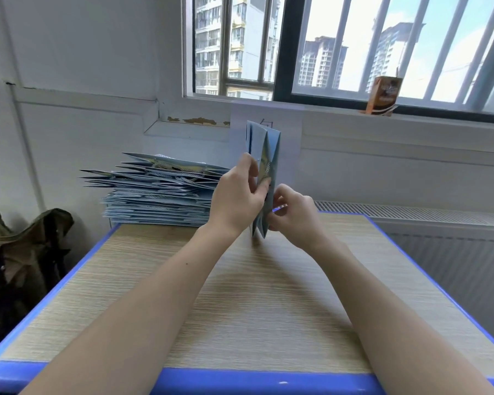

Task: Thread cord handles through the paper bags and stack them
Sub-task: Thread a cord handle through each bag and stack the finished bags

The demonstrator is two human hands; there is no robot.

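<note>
Pale blue paper bag [264,155], folded flat, stands on edge at centre frame, its lower corner just above the table [183,295]. Upper end of the bag rises well clear of both hands; the grip sits on its lower half. Left hand [237,201] holds the bag from the left side, fingers curled against the printed face, fingertips reaching the gusset fold. Right hand [293,215] grips from the right side, thumb and fingers pinching the bag's near edge low down. A cord is not clearly visible at the grip; cannot tell if one is held.

Stack of bags [157,192], same blue, lies flat at the far left corner of the table, just left of the left hand, edges fanned unevenly. Pale twisted cord shows between some upper layers.

Table has a wood-grain top with blue edging. Olive fabric bundle [20,252] at left edge of frame. Brown carton [382,95] stands on the window sill, upper right.
</note>
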